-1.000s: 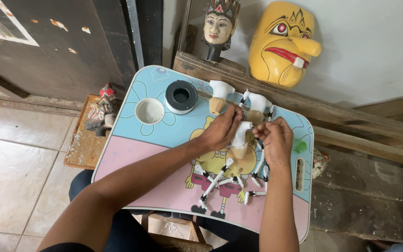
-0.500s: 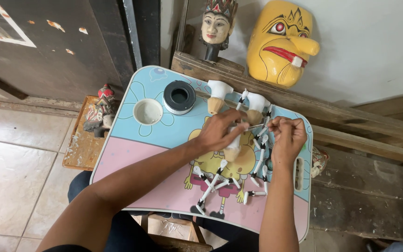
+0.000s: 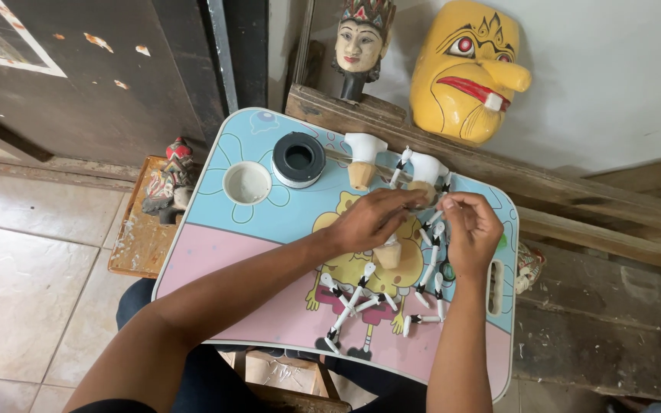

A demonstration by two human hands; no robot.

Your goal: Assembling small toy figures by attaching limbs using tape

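My left hand and my right hand meet over the far right part of a small lap table with a cartoon print. Between the fingertips of both hands is a thin white puppet arm piece with black bands. A white and tan wooden puppet torso lies just beyond the fingers, and a second one lies to its left. Several more white arm pieces are spread on the table below my hands.
A black roll of tape and a small white cup stand at the table's far left. A yellow mask and a painted puppet head lean on the wall behind. A small painted figure sits on a wooden board at the left.
Both hands have shifted slightly up and to the right, away from the pile of arm pieces, and now pinch one arm piece near the right torso.
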